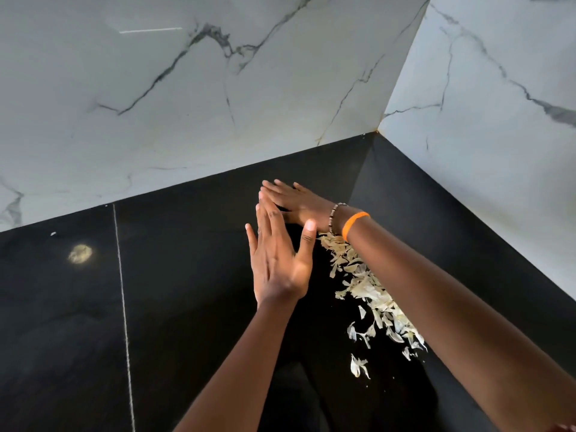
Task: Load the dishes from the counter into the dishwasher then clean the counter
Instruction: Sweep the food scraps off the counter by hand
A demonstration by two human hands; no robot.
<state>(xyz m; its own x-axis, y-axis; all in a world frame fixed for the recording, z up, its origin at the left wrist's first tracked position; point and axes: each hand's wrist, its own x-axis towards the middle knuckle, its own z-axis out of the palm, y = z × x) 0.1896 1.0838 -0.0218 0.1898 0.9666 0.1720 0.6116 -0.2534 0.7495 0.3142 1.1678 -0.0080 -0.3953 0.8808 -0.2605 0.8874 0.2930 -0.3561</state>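
Note:
A trail of pale, papery peel scraps lies on the black counter, running from near the corner back toward me. My right hand lies flat on the counter at the far end of the scraps, fingers straight and pointing left; its wrist carries an orange band and a bead bracelet. Just left of the scraps, my left hand stands on its edge with straight fingers, its fingertips meeting those of the right hand. Neither hand holds anything. No dishes or dishwasher are in view.
White marble-patterned walls meet in a corner at the counter's far right. A thin pale seam crosses the counter on the left. Beside it sit a pale round glint and a tiny white speck.

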